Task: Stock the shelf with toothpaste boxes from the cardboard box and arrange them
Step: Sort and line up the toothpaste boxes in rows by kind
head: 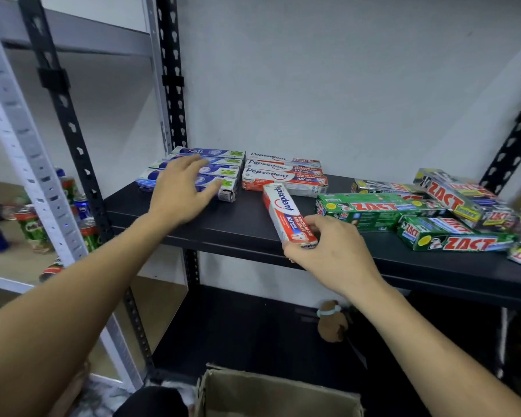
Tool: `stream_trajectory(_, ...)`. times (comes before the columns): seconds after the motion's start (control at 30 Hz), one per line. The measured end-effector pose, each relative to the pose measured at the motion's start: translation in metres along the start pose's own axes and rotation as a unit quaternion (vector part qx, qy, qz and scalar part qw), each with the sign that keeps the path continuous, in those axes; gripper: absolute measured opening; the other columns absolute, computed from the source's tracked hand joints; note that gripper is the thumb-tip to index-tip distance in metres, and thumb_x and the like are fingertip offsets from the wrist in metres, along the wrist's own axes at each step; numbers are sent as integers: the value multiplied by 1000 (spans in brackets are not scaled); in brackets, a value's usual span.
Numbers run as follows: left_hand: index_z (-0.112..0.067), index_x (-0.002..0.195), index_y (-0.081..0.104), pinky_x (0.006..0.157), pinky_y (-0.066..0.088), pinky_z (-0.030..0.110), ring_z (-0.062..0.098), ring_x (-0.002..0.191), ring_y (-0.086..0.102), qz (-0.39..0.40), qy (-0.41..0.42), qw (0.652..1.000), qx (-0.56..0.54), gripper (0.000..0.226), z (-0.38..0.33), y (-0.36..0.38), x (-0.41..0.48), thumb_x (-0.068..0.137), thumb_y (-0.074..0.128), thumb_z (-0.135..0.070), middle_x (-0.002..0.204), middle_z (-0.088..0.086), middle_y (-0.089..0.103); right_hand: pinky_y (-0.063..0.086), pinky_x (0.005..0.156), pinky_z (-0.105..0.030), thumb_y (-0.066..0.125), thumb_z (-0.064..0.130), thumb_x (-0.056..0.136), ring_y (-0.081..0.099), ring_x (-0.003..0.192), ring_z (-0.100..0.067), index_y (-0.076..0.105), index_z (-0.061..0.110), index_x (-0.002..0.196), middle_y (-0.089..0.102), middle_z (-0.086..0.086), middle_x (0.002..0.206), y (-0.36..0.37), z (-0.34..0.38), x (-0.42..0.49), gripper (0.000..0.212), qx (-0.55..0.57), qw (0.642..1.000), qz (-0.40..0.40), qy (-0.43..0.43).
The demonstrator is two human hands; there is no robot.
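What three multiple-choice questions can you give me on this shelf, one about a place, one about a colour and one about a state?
1. Where on the black shelf do the Safi boxes lie?
A) left end B) right end C) middle

2. What colour is the Zact box beside the angled Pepsodent box?
A) blue B) white C) green

3. What is the right hand doing?
A) lying flat B) gripping the Pepsodent box's near end C) holding a can

Answers:
1 A, they lie left of every other box.
2 C, its faces are green.
3 B, it curls round the box's end.
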State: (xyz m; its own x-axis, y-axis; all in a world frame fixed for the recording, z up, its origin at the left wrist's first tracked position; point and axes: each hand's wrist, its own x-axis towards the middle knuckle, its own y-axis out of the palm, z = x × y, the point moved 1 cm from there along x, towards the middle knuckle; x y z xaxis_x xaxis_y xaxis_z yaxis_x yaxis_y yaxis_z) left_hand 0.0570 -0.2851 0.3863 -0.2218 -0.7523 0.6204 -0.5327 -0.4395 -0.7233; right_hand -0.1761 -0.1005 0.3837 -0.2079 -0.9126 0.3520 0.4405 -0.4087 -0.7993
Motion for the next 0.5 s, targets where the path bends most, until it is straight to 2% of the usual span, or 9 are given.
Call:
stream_trajectory(0.23,-17,142,52,119,24,46,30,142,36,82,-11,996,36,57,15,23,13,100,41,-53,150,8,47,53,78,-31,68,39,72,57,90,-6,66,31,119,68,12,104,-29,10,15,47,-58,997,31,-38)
stream_trajectory(0.3,-20,142,53,119,24,47,30,142,37,95,-2,995,43,61,19,27,13,98,34,-58,150,6,48,47,78,-28,69,38,74,50,93,-8,63,34,125,61,7,102,-39,10,25,51,-76,995,35,-46)
stream_trajectory(0.4,-23,143,53,119,23,48,30,142,36,94,7,994,48,59,21,29,13,99,33,-58,151,4,47,35,79,-22,68,36,76,44,94,-10,62,34,128,58,0,110,-53,9,45,52,-93,993,32,-63)
stream_trajectory(0.5,-24,144,50,120,21,49,29,144,34,93,5,994,54,56,22,31,14,101,35,-56,152,3,45,38,71,-18,70,30,79,50,86,-6,64,30,126,58,11,102,-65,7,67,48,-80,993,42,-78)
